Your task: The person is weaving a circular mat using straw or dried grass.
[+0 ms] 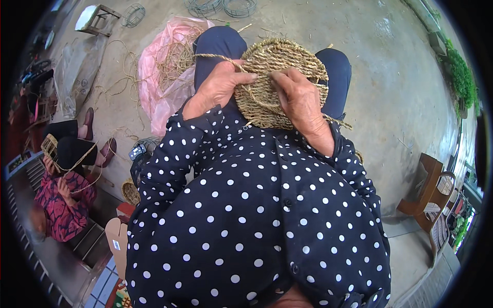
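Observation:
A round woven straw basket [280, 54] rests on my lap between my knees, its coarse twisted strands running in rows. My left hand [223, 84] is at its left edge, closed on a straw rope [213, 55] that trails left over my knee. Over the middle of the weave, my right hand [300, 100] is closed in a pinch, its fingertips pressed to the strands. What lies between those fingertips is hidden. A loose straw end [339, 122] sticks out past my right wrist.
A pink plastic sheet [154, 77] with tangled straw rope lies left of my knee. At the left a seated person [67, 205] holds a small woven frame [50, 147] and a rope. A stool [97, 19] and wire coils [239, 6] stand farther off; a wooden chair [426, 190] is right.

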The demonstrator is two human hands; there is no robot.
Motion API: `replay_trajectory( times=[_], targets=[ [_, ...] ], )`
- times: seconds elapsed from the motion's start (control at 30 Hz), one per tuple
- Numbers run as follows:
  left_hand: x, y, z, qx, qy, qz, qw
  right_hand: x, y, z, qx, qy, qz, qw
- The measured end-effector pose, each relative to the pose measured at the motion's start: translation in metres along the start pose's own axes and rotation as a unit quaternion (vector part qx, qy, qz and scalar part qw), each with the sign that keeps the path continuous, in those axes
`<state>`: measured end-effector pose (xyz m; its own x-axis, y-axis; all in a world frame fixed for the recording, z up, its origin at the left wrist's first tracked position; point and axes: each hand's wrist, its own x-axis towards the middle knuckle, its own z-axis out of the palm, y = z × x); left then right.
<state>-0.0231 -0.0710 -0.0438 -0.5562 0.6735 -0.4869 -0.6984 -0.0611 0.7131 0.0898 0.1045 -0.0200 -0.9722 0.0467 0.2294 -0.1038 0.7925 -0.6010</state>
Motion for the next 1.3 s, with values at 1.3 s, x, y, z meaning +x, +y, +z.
replay_trajectory(
  times=[1.3],
  targets=[
    [-0.004, -0.017, 0.014, -0.086, 0.066, 0.132, 0.985, 0.011, -0.002, 0.007, -0.167, 0.064, -0.038, 0.983]
  ],
)
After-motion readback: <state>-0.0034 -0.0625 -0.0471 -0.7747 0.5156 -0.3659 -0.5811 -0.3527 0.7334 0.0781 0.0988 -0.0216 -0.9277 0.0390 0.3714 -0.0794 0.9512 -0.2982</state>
